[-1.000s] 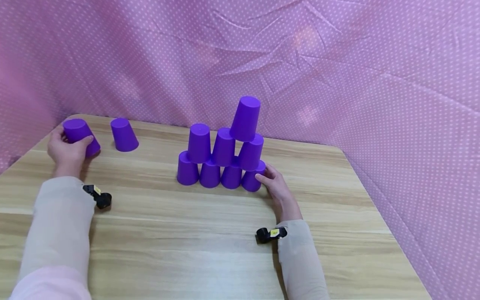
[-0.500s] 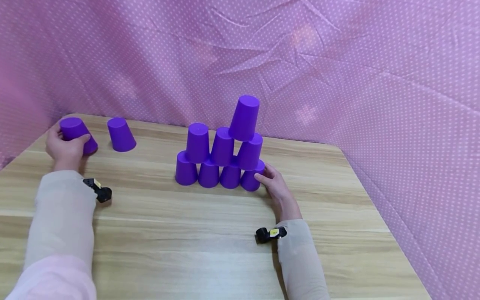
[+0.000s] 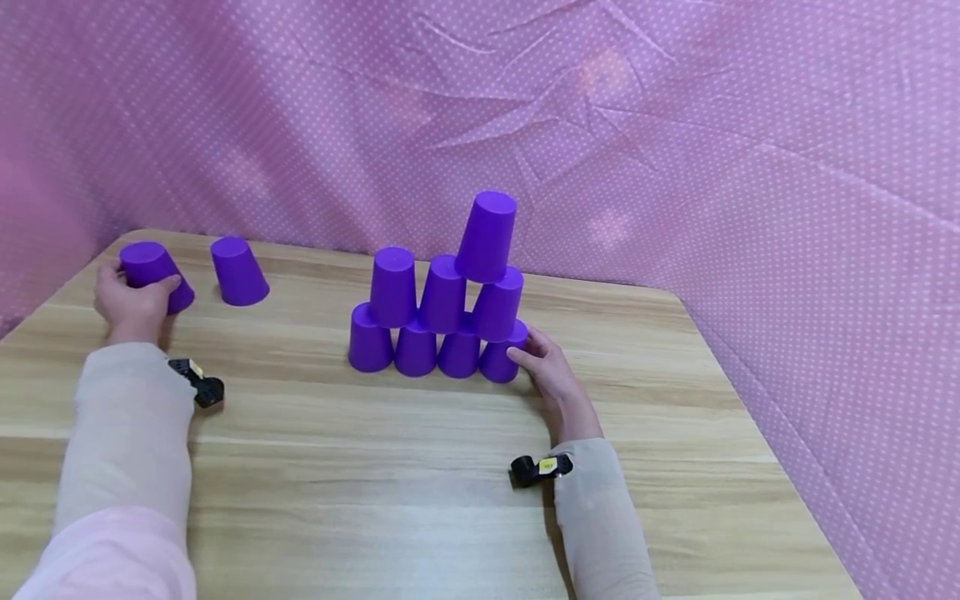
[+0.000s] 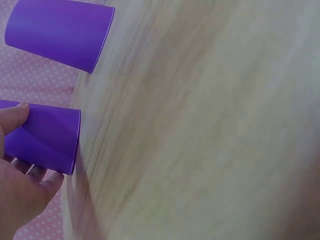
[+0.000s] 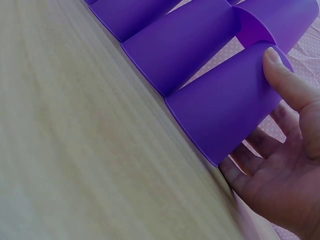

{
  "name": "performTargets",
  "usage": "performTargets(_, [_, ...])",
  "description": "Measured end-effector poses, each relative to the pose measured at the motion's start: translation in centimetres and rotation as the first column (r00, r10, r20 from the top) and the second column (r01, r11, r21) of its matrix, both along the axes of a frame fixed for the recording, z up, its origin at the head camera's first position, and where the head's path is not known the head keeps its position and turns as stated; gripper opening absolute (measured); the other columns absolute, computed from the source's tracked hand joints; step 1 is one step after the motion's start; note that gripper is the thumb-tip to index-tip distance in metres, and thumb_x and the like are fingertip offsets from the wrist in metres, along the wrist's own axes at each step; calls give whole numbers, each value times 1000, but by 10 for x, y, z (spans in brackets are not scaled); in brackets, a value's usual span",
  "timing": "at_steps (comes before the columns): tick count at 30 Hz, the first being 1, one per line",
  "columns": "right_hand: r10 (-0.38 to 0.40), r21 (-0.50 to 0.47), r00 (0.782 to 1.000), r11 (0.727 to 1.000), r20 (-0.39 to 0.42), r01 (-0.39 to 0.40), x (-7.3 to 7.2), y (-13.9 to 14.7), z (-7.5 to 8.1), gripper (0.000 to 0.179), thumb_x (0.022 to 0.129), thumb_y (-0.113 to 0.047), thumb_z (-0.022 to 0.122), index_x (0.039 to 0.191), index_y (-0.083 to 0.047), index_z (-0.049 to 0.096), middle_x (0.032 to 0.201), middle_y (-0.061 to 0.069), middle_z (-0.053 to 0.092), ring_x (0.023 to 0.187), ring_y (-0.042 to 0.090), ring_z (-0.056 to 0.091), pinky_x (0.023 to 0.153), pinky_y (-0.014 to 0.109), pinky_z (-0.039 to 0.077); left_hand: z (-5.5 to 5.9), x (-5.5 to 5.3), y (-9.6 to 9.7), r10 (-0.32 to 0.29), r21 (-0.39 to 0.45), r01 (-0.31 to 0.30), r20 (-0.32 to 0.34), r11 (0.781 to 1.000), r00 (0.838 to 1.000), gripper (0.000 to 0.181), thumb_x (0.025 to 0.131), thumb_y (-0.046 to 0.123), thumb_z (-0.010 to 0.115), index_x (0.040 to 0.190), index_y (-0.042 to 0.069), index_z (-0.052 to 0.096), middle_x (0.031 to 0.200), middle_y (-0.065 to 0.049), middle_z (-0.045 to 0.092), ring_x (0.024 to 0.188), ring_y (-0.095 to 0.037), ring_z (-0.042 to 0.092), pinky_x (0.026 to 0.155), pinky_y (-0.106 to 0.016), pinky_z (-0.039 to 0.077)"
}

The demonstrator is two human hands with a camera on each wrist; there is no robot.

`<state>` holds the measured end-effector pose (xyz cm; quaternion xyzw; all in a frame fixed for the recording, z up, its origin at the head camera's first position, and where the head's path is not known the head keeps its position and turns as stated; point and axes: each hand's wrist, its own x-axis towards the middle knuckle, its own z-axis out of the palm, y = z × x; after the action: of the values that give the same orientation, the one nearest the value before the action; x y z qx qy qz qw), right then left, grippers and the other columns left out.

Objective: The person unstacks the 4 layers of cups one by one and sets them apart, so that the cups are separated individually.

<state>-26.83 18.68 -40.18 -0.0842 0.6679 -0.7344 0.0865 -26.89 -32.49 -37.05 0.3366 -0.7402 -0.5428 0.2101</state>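
My left hand grips an upside-down purple cup at the table's far left, thumb on the near side and fingers round the other. In the left wrist view this cup has its rim right at the tabletop. A second upside-down cup stands just right of it. My right hand holds the rightmost bottom cup of a cup pyramid, thumb on its front near the top, as the right wrist view of that cup shows. Some right fingertips are hidden behind it.
The pyramid has a bottom row of several cups, three above, and a single cup on top at the right. Pink dotted cloth hangs behind and beside the wooden table.
The head view has shifted slightly, so the cups appear a little further left. Both hands keep hold of the same cups, and the pyramid stands as before.
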Motion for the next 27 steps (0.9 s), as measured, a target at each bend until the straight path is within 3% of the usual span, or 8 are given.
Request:
performTargets(11, [-15,-9,1000,1000,4,15,0,-2,0,50,80,2,56,127,-2,40,119,17,46,108,22,43,94,30,32,-2,0,-3,-11,12,11,0,1000,1000,68,76,24,62,134,19,26,135,-1,29,120,-9,25,98,-18,18])
performTargets(15, [-20,-7,1000,1000,3,20,-1,-2,1,50,80,2,56,127,-2,40,118,17,46,108,22,43,94,30,32,-6,-6,-10,-15,46,16,-22,999,1000,71,75,23,65,134,20,26,135,0,30,119,-7,26,98,-18,18])
performTargets(22, [-17,-5,1000,1000,0,17,-2,-3,1,50,80,2,56,127,-1,40,118,19,45,107,23,43,94,30,32,-42,-29,-47,-55,108,63,-77,992,996,86,65,34,73,134,27,22,136,4,27,120,-5,25,99,-20,19])
performTargets(24, [-15,-6,1000,1000,2,15,-2,-3,1,50,80,2,56,127,-1,40,119,19,45,108,23,43,94,30,32,-46,-30,-53,-66,122,75,-75,990,995,89,63,38,73,134,28,20,138,4,24,120,-5,23,100,-23,17])
performTargets(27, [-8,-3,1000,1000,7,8,-1,-2,1,50,80,1,57,127,-2,40,120,18,44,109,23,42,95,30,31,-33,-18,-43,-65,146,72,-50,987,997,90,65,38,71,136,28,16,139,3,19,122,-8,19,101,-25,15])
